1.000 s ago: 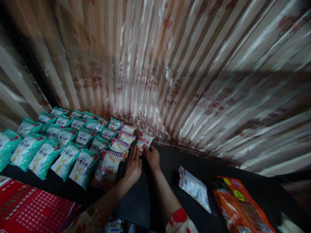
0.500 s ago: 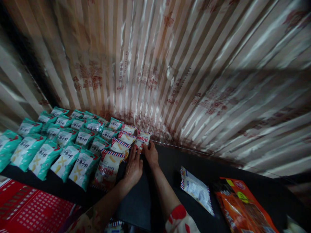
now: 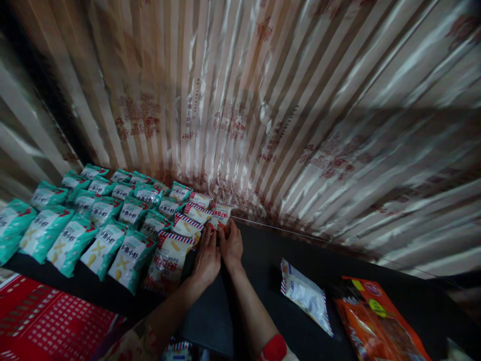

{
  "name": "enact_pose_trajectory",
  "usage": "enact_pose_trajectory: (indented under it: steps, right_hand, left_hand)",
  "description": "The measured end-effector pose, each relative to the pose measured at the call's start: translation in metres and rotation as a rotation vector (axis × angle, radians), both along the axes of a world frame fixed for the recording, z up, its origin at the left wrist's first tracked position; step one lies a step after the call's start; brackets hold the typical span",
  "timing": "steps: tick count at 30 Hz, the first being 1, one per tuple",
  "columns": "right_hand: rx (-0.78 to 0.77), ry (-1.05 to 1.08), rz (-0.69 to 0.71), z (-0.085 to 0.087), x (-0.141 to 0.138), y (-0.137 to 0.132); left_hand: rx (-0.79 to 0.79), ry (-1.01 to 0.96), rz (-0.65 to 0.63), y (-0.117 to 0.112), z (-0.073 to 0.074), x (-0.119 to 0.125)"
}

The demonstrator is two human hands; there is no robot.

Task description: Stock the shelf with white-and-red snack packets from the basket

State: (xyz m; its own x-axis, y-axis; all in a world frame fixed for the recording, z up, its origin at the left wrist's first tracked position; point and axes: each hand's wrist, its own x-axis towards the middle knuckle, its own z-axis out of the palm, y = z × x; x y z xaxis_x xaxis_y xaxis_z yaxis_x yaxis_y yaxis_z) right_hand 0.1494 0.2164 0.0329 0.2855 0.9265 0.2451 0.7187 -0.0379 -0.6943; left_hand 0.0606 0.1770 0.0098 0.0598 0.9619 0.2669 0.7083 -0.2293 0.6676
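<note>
Both my hands rest on the dark shelf at a small snack packet with a red-and-blue striped edge, which stands against the curtain. My right hand has its fingers on the packet's lower edge, gripping it. My left hand lies flat beside it, fingers stretched forward, touching the neighbouring striped packets. A row of these striped packets runs back to front, ending in a larger one.
Several teal snack packets fill the shelf's left side in rows. A white striped packet lies face down at right, beside a large orange bag. A red crate sits at lower left. A striped satin curtain backs the shelf.
The striped packet under my right hand has been pushed back and left, closer to the row and the curtain. Both hands moved slightly together.
</note>
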Motion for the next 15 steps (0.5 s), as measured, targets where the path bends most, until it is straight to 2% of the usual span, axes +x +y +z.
enact_pose_trajectory:
  steps: [7, 15]
  right_hand:
    - [-0.044, -0.009, 0.048, -0.001, 0.001, 0.000]
    - [0.022, -0.028, 0.025, -0.011, 0.002, -0.005]
  left_hand:
    - [-0.011, 0.005, -0.011, 0.001, 0.002, -0.001]
    - [0.050, 0.027, -0.019, -0.001, -0.002, -0.002]
